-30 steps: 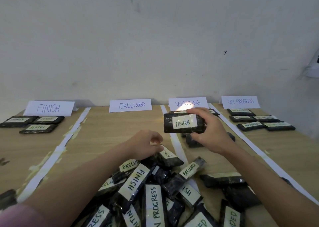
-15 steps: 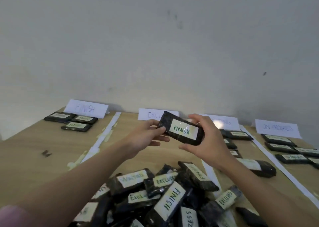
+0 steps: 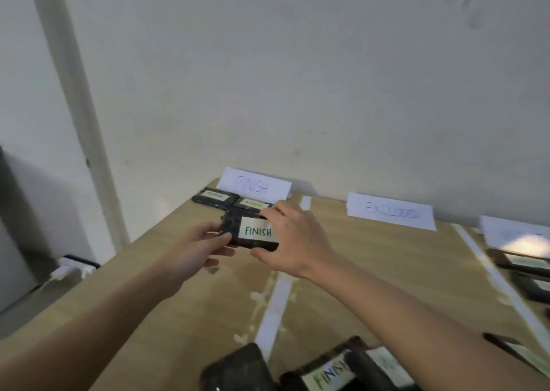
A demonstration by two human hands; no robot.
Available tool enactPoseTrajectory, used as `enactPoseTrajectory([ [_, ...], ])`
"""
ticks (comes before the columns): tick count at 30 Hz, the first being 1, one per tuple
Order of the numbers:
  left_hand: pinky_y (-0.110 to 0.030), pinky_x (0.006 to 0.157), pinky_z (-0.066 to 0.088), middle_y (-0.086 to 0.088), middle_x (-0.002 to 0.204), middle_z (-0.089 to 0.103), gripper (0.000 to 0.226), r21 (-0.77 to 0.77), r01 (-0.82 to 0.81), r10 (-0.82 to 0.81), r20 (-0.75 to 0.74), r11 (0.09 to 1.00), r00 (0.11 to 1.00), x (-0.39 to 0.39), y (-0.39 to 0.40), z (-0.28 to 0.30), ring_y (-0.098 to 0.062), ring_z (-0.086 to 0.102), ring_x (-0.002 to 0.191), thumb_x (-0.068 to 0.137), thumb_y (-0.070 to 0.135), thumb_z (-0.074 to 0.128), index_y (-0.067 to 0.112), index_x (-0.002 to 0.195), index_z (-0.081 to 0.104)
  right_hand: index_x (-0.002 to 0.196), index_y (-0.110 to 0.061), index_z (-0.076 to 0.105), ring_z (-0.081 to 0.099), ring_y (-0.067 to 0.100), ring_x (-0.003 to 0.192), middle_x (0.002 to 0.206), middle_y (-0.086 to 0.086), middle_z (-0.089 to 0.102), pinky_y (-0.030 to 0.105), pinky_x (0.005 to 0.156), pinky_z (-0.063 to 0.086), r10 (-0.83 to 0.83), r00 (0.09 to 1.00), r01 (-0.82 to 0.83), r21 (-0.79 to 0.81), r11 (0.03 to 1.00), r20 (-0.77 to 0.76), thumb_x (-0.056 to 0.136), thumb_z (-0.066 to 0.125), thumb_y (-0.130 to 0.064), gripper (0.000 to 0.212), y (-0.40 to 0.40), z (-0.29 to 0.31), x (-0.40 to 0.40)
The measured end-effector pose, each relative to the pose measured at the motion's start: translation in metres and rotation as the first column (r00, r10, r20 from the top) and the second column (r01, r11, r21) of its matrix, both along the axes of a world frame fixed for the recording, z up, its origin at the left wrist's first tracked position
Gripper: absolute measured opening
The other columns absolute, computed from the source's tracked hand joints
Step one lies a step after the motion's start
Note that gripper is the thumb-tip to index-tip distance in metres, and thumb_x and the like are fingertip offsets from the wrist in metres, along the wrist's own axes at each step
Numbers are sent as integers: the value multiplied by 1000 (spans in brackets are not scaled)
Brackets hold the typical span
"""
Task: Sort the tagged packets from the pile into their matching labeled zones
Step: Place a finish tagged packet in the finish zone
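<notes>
A black packet tagged FINISH [image 3: 253, 232] is held between both hands above the wooden table [image 3: 372, 271]. My left hand [image 3: 199, 247] pinches its left end. My right hand [image 3: 293, 236] grips its right end from above and below. Just behind it lie two FINISH packets [image 3: 215, 197] [image 3: 251, 203] in front of the white FINISH sign [image 3: 253, 184]. The top of the packet pile [image 3: 327, 370] shows at the bottom edge, one tag reading FINISH.
A white tape strip [image 3: 276, 307] divides the FINISH zone from the zone with the EXCLUDED sign [image 3: 390, 212]. Further right a second strip [image 3: 488, 271], a glare-lit sign [image 3: 518, 236] and more packets [image 3: 523, 267]. The table's left edge drops to the floor with a power strip [image 3: 74, 267].
The view has swung left and both hands have carried the FINISH packet leftward over the FINISH zone. The left hand, earlier on the pile, now holds the packet's left end.
</notes>
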State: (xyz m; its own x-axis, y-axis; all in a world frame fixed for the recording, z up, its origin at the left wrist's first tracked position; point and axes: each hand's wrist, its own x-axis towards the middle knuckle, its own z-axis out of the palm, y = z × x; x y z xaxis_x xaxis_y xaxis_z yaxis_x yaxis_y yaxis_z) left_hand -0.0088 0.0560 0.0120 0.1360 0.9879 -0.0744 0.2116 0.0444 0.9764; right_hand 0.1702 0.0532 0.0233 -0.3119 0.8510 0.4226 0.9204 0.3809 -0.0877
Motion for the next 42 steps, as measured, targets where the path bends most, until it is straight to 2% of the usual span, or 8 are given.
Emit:
enactPoseTrajectory([
  [3, -24, 69, 44, 0, 94, 68, 19, 39, -130, 132, -70, 991, 989, -39, 20, -17, -12, 62, 90, 94, 23, 50, 11, 105, 60, 122, -17, 49, 46, 22, 111, 118, 1, 51, 34, 93, 38, 20, 1000, -21, -41, 999, -8, 77, 62, -48, 56, 32, -13, -39],
  [7, -8, 67, 38, 3, 97, 63, 13, 248, -182, 264, -357, 952, 896, -77, 33, -44, -6, 55, 87, 91, 18, 54, 15, 103, 59, 117, -16, 52, 49, 22, 109, 116, 2, 53, 35, 90, 42, -9, 995, -4, -124, 992, -103, 81, 58, -47, 47, 68, -32, -78],
  [10, -19, 78, 44, 9, 93, 63, 17, 313, -97, 230, -423, 945, 877, -87, 38, -59, -3, 57, 84, 86, 12, 59, 23, 100, 58, 116, -17, 54, 51, 23, 108, 116, 3, 55, 36, 91, 40, -27, 991, 8, -140, 990, -132, 82, 58, -49, 47, 95, -45, -104],
  [20, -29, 76, 49, 13, 87, 65, 14, 333, -155, 276, -356, 930, 893, -91, 48, -69, -5, 57, 73, 83, 17, 61, 28, 91, 61, 116, -19, 58, 50, 23, 114, 118, 3, 58, 40, 95, 35, -121, 985, 100, -158, 982, -123, 83, 54, -55, 49, 162, -66, -140],
  [25, -22, 69, 44, 13, 85, 64, 13, 336, -167, 282, -332, 927, 900, -91, 49, -71, -2, 55, 66, 83, 16, 61, 27, 90, 61, 121, -18, 57, 47, 25, 120, 126, 5, 57, 44, 99, 37, -136, 984, 106, -236, 966, -113, 85, 52, -54, 51, 163, -70, -136],
  [34, -21, 72, 43, 13, 88, 63, 12, 334, -134, 256, -354, 933, 900, -92, 45, -68, -5, 58, 83, 85, 17, 60, 26, 91, 61, 126, -15, 52, 47, 26, 120, 127, 7, 55, 42, 98, 39, -58, 997, 46, -216, 975, -48, 87, 53, -47, 51, 142, -44, -120],
  [37, -23, 78, 45, 9, 92, 63, 13, 328, -100, 233, -395, 939, 889, -90, 42, -64, -7, 59, 89, 86, 15, 59, 23, 97, 60, 120, -14, 58, 54, 23, 112, 119, 6, 61, 41, 94, 45, 18, 987, -68, -314, 947, -160, 88, 58, -29, 36, 121, -22, -104],
  [42, -23, 78, 46, 8, 91, 63, 16, 395, 33, 162, -450, 918, 878, -60, 28, -48, -7, 58, 89, 85, 12, 58, 24, 97, 59, 105, -12, 66, 61, 18, 88, 92, 3, 64, 30, 84, 50, 85, 985, -138, -393, 909, -149, 84, 63, -18, 22, 66, 4, -60],
])
